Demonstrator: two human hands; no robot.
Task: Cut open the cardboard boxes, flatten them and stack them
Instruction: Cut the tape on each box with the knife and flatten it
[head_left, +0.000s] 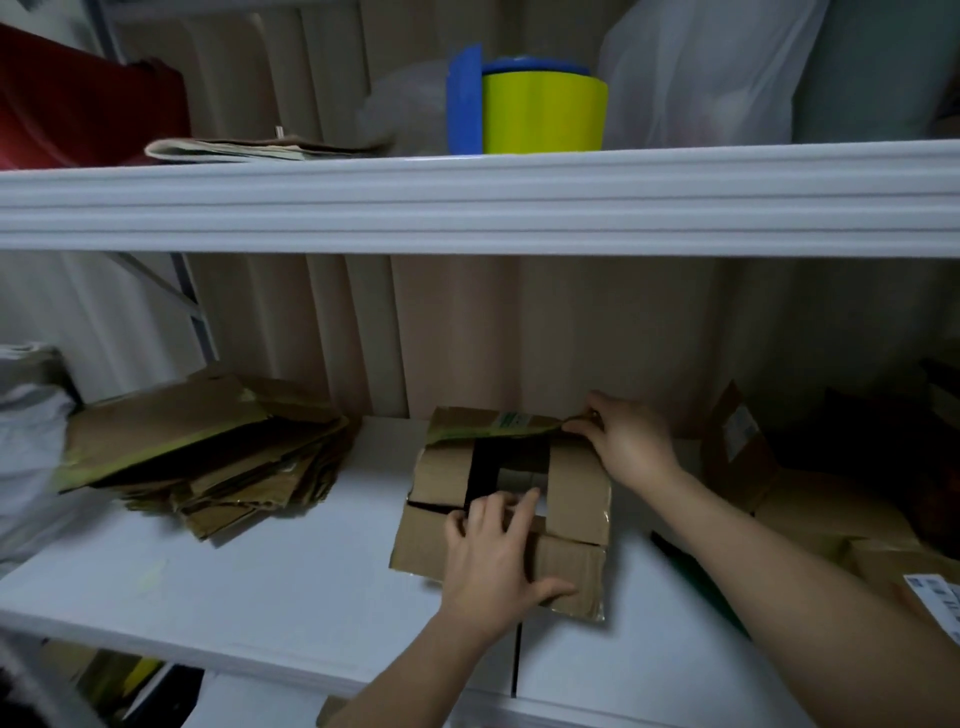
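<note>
While the left hand (496, 558) presses flat, fingers spread, on the near flap of the cardboard box (501, 506) in the middle of the white shelf (260, 587), the right hand (626, 439) pinches the far flap's taped corner. If that pull outruns the hold, the tape could rip the flap or drag the box toward the stack of flattened boxes (202, 452) at left; 1 steady hand looks essential.

White shelving (467, 202), beige ribbed wall (519, 332) behind; dim light.

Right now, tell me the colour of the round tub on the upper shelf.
Lime yellow-green tub with blue lid, in the head view.
</note>
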